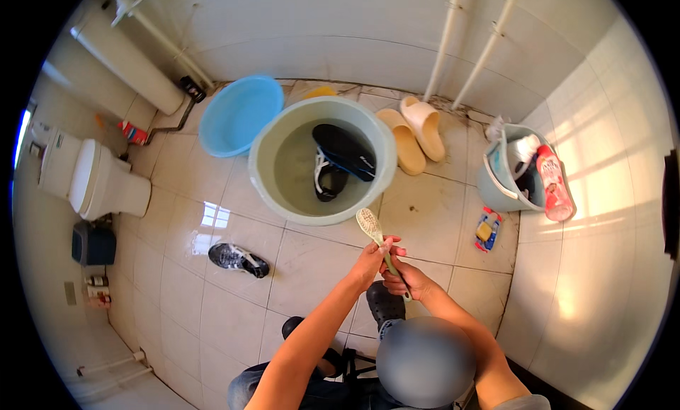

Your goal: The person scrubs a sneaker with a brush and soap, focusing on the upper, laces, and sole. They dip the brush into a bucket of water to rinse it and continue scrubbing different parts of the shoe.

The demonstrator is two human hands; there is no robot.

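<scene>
Both of my hands are around a long-handled scrubbing brush, its bristles facing up. My left hand grips it near the neck. Lower on the handle, my right hand has its fingers wrapped around it. The brush head is just in front of the near rim of a pale round plastic tub. Cloudy water fills part of this tub. A black insole or shoe sole and a black-and-white shoe lie in it, overlapping. Another wet-looking black-and-white shoe rests on the tiles to the left.
A blue basin stands behind the tub at left, cream slides at right. Near the right wall, a bucket holds bottles, with a yellow soap bar on a wrapper nearby. A toilet and bin are at left.
</scene>
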